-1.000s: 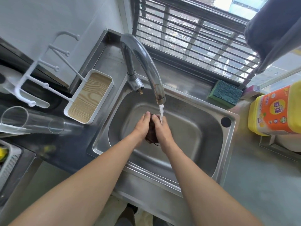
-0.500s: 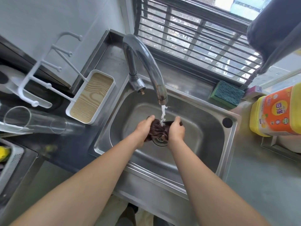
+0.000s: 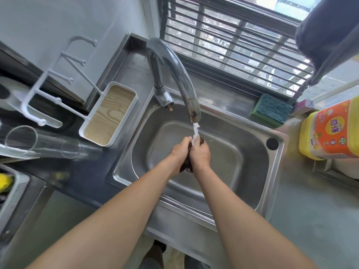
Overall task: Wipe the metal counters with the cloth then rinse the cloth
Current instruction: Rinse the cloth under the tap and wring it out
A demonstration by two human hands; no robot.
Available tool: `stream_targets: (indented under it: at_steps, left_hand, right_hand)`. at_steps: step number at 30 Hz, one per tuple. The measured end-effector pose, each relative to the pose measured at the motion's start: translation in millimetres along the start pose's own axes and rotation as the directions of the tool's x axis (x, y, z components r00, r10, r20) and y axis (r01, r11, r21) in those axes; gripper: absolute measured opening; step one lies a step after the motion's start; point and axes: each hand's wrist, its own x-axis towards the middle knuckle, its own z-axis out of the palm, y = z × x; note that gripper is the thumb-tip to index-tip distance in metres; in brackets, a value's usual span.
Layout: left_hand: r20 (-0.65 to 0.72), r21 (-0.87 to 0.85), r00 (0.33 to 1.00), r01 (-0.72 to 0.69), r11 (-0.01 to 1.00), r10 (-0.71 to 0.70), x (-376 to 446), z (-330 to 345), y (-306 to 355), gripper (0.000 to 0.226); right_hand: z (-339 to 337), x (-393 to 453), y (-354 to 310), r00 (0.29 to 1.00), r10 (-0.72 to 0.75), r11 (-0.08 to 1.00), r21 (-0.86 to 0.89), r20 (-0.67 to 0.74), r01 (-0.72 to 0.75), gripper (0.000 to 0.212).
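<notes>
Fingers of your left hand (image 3: 179,152) and right hand (image 3: 200,155) clamp the cloth (image 3: 186,164) between palms, long axis 12-to-6, under the stream (image 3: 195,132).

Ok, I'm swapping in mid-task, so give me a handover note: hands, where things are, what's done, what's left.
Left hand and right hand: both grip the dark cloth, pressed together over the sink.
Faucet: running, the stream lands on the cloth and hands.
Done: rinse under way; the wiping can't be judged from here.
Left: finish rinsing, probably wring, shut off the water.
</notes>
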Motion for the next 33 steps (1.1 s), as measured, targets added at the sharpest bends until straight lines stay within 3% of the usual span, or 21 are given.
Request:
stream_targets:
  at_steps: [3, 6, 9, 13, 17, 19, 24, 27, 30, 33]
  left_hand:
    - [0.052, 0.068, 0.998, -0.026, 0.997, 0.023, -1.4, -4.9, -1.9, 0.033]
    - [-0.056, 0.127, 0.996, -0.058, 0.990, 0.065, -0.5, -9.1, -1.6, 0.031]
    - [-0.131, 0.091, 0.990, -0.039, 0.995, 0.051, 0.2, -6.3, 1.0, 0.014]
    - [-0.086, -0.004, 0.996, 0.007, 1.000, -0.007, 1.1, -0.3, 2.6, 0.036]
    - [-0.060, 0.055, 0.998, 0.006, 0.998, -0.003, 5.1, -2.3, 3.3, 0.049]
    - [-0.037, 0.040, 0.999, 0.002, 0.999, -0.001, 8.7, -4.0, 1.5, 0.045]
    - [0.069, 0.083, 0.997, -0.034, 0.996, 0.028, 3.8, -12.2, -4.6, 0.028]
    - [0.125, 0.204, 0.991, -0.069, 0.977, 0.044, 3.9, -25.6, -5.9, 0.030]
    - [0.222, 0.294, 0.972, -0.147, 0.944, 0.082, 4.4, -37.9, -6.5, 0.024]
    - [0.055, 0.352, 0.983, -0.185, 0.918, 0.177, 11.0, -44.8, -6.5, 0.015]
  right_hand:
    - [-13.0, 2.8, -8.8, 0.990, 0.141, 0.980, 0.144, -0.011, -0.138, 0.057]
    - [-17.6, 8.8, -6.7, 0.948, 0.319, 0.896, 0.325, 0.006, -0.303, 0.044]
    - [-7.2, 2.7, -1.5, 0.950, 0.304, 0.846, 0.438, 0.075, -0.305, 0.037]
    - [15.6, -8.5, 5.3, 0.967, 0.142, 0.918, 0.337, 0.211, -0.208, 0.038]
    - [15.8, -10.6, 13.7, 0.990, -0.111, 0.990, 0.091, 0.088, 0.103, 0.039]
    - [7.7, -10.5, 8.7, 0.989, -0.143, 0.990, 0.013, 0.032, 0.142, 0.034]
    - [-6.8, 11.7, 4.3, 0.998, 0.060, 0.998, 0.029, 0.022, -0.060, 0.055]
    - [-18.7, 19.8, -1.7, 0.974, 0.227, 0.960, 0.165, 0.024, -0.228, 0.046]
    - [-23.9, 30.1, -2.1, 0.966, 0.230, 0.942, 0.224, 0.121, -0.252, 0.034]
    - [-29.1, 37.0, 1.2, 0.968, 0.248, 0.959, 0.147, -0.023, -0.242, 0.028]
